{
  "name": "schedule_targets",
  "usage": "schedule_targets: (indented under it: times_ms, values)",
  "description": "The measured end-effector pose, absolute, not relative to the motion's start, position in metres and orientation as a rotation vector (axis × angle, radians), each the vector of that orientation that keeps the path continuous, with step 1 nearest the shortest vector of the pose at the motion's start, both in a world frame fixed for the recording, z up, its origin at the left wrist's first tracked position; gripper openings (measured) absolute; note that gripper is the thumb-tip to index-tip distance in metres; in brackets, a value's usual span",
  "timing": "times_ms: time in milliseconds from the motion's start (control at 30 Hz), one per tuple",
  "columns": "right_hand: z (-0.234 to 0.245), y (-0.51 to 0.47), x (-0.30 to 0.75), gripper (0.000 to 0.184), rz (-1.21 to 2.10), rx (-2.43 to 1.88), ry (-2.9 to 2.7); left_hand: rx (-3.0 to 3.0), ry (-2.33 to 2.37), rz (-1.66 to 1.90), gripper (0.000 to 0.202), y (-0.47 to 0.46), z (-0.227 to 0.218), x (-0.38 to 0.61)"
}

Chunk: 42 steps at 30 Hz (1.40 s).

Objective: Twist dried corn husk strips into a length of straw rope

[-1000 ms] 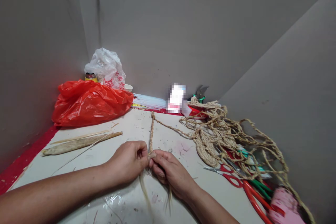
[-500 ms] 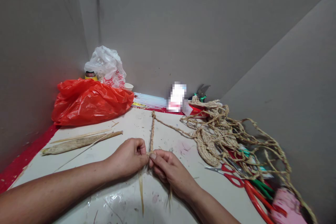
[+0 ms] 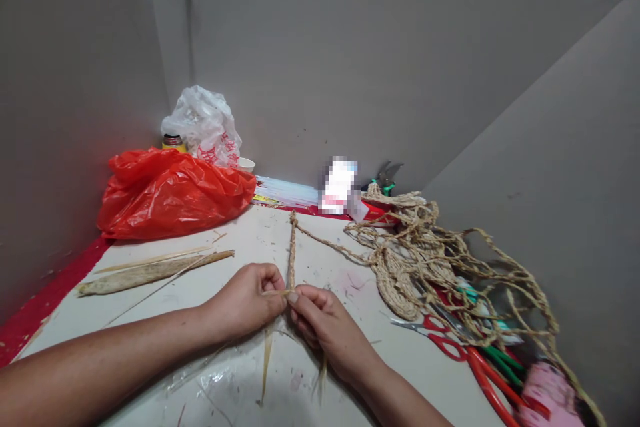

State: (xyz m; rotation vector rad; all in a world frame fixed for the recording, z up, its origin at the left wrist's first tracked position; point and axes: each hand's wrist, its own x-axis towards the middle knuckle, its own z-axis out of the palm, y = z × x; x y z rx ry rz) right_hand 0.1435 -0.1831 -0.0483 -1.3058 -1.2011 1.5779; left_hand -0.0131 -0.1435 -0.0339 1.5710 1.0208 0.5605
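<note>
A braided straw rope (image 3: 291, 252) runs straight across the white table (image 3: 240, 240) from its far edge toward me. My left hand (image 3: 246, 301) and my right hand (image 3: 325, 328) meet at the rope's near end, both with fingers pinched on the loose straw strands (image 3: 267, 360) that trail down from it. The thumbs and forefingers touch each other over the braid. More loose fibres hang below my right hand.
A heap of braided straw rope (image 3: 430, 260) lies right, over red scissors (image 3: 465, 357) and green-handled tools. A dried husk (image 3: 150, 272) lies left. A red plastic bag (image 3: 170, 192), a white bag (image 3: 205, 125), pliers (image 3: 385, 180) stand by the grey walls.
My hands have shifted slightly away from me along the rope and worked the strands; the loose straw below my left hand now hangs straighter and more to the left.
</note>
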Motion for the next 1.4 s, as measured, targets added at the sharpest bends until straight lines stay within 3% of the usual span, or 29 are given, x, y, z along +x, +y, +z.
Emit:
schedule_targets:
  times_ms: [267,400,567,767,1033,1200,1400]
  values:
    - [-0.055,-0.186,0.142,0.037,1.512,-1.38,-1.161,1.669,1.121,0.459,0.013,-0.143,-0.019,-0.018]
    - [-0.054,-0.188,0.139,0.033,1.614,-1.289,-0.959,1.858,1.205,0.393,0.022,-0.154,-0.013,-0.02]
    - [-0.052,-0.192,0.137,0.04,1.815,-1.104,-0.752,2.335,1.24,0.214,0.023,-0.171,-0.013,-0.015]
    - [-0.048,-0.193,0.136,0.036,1.845,-1.098,-0.694,2.521,1.113,0.039,0.025,-0.181,-0.019,-0.009]
    - [-0.045,-0.19,0.144,0.03,1.923,-1.068,-0.712,2.132,1.125,0.678,0.015,-0.153,-0.008,-0.024]
    - [-0.045,-0.186,0.149,0.03,1.963,-1.025,-0.757,1.464,0.831,0.403,0.036,-0.139,-0.03,-0.016]
    - [-0.044,-0.184,0.154,0.029,2.001,-1.092,-0.831,1.428,0.885,0.317,0.018,-0.142,-0.037,-0.014]
